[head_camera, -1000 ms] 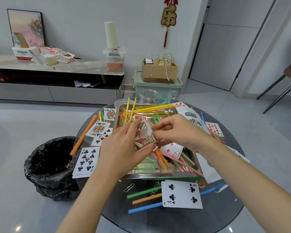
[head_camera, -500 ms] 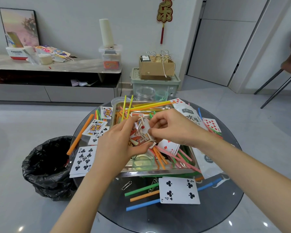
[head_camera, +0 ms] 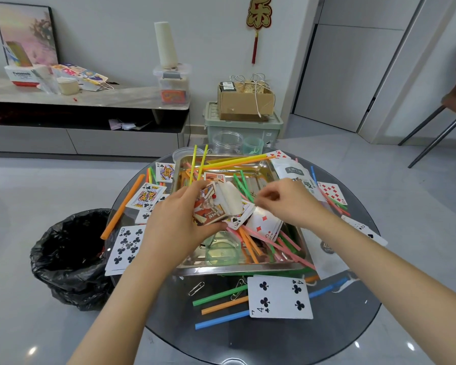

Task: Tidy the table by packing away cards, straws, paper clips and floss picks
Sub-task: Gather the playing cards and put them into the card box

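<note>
**Two hands meeting in front of the body**

Both bare forearms are reaching forward from the lower edge of the view and are coming close together at the middle. The left hand (head_camera: 177, 222) is gripping a card box (head_camera: 211, 209), with the fingers curling over its far edge and the thumb pressing its near edge. The right hand (head_camera: 287, 204) is hovering just beside it, back upward, with the fingers curled and the thumb and forefinger close together. Whether they are pinching something cannot be told.
</note>
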Tool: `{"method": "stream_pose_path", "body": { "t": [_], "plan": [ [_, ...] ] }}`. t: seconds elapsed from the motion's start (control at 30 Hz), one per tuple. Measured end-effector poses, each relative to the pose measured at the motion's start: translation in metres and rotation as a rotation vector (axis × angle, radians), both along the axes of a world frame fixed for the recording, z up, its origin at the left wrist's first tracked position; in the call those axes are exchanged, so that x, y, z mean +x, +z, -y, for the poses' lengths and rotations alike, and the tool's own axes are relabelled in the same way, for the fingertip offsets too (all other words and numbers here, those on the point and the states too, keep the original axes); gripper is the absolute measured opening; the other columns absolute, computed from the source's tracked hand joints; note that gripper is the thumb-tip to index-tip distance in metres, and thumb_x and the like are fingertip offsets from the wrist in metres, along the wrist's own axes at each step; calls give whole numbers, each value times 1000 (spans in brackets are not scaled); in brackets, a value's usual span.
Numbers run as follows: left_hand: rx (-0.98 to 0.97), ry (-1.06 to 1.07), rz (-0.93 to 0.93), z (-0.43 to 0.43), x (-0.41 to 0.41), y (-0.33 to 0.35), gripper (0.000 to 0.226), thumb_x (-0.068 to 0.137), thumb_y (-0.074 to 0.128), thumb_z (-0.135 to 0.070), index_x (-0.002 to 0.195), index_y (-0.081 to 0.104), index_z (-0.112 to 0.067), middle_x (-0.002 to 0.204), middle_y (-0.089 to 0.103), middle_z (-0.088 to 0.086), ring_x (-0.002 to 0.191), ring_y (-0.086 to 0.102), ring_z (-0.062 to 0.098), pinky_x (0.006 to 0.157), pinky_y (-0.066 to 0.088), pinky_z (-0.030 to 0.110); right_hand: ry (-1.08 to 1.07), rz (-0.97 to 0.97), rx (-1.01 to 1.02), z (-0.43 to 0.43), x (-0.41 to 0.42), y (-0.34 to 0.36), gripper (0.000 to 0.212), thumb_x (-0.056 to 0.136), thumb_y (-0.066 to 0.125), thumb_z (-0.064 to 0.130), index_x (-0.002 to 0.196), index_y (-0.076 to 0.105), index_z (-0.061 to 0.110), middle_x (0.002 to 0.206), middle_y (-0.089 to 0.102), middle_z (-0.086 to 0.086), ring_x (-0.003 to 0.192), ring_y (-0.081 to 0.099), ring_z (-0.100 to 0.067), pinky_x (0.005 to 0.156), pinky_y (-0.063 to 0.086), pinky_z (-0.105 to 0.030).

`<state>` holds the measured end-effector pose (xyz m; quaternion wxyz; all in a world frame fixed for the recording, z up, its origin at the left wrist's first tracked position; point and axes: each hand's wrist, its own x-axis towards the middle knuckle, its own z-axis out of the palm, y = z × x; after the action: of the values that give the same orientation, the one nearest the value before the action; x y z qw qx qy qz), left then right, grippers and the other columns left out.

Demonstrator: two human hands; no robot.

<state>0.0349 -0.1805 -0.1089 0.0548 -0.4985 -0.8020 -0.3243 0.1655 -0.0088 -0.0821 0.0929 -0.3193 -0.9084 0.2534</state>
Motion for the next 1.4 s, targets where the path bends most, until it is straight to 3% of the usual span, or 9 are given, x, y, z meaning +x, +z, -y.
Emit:
{"method": "stream_pose_path", "body": {
  "t": [0.07,0.2,0.33,0.47,0.67,0.83,1.0,1.2,1.4],
  "plan": [
    [-19,7,21,-2,-1,-2,79,64,73,-58,133,47,-27,114,64,-9,96,62,14,78,47,28,-42,203,91,-10,5,-15,43,86,67,35,118,62,8,116,65,-9,103,60,-23,88,49,-35],
    [-61,37,13,-4,-3,-2,80,64,73,-60,132,47,-28,113,64,-10,97,62,14,78,48,29,-20,258,252,-12,3,-30,59,81,69,46,125,51,10,130,50,-8,122,41,-25,93,37,-34],
    [-76,51,-17,-3,-3,-2,77,66,75,-55,132,46,-26,114,63,-9,100,60,15,80,46,31,12,401,336,-15,-4,-27,66,76,69,54,124,45,14,123,53,-8,114,44,-25,75,35,-31],
    [-83,51,-8,-2,-2,-2,79,67,75,-54,134,46,-25,116,63,-7,101,60,19,83,48,36,28,491,412,-18,-12,-23,72,73,72,53,124,43,13,124,49,-9,116,42,-27,76,33,-31],
    [-115,39,15,1,-4,-3,82,67,75,-54,137,41,-27,119,61,-8,104,59,17,90,48,38,-154,-101,157,-19,-6,-19,38,89,59,9,126,52,14,128,55,-6,112,51,-21,83,38,-27],
    [-124,32,41,2,-5,-4,83,68,73,-57,137,38,-30,121,59,-10,103,58,14,88,50,36,-168,-633,-97,8,5,18,23,92,57,7,108,54,24,97,58,8,81,59,-2,55,46,-16],
    [-97,-24,115,3,1,-3,82,65,75,-56,134,39,-32,111,58,-16,86,50,1,76,44,19,-78,-631,-218,25,-4,22,22,90,60,11,101,55,29,87,60,19,78,64,0,52,49,-12],
    [-58,-84,196,6,2,-4,82,60,80,-54,131,42,-37,103,50,-26,90,58,2,83,53,30,-126,-571,-210,23,-16,17,26,90,60,12,111,59,28,100,59,16,92,63,-7,66,55,-21],
    [-56,-39,134,6,4,-5,87,64,75,-59,138,35,-37,115,58,-18,97,59,6,84,53,32,-203,-714,-124,39,-23,5,26,93,56,14,116,58,27,109,60,8,99,61,-14,72,56,-33]
  ]
}}
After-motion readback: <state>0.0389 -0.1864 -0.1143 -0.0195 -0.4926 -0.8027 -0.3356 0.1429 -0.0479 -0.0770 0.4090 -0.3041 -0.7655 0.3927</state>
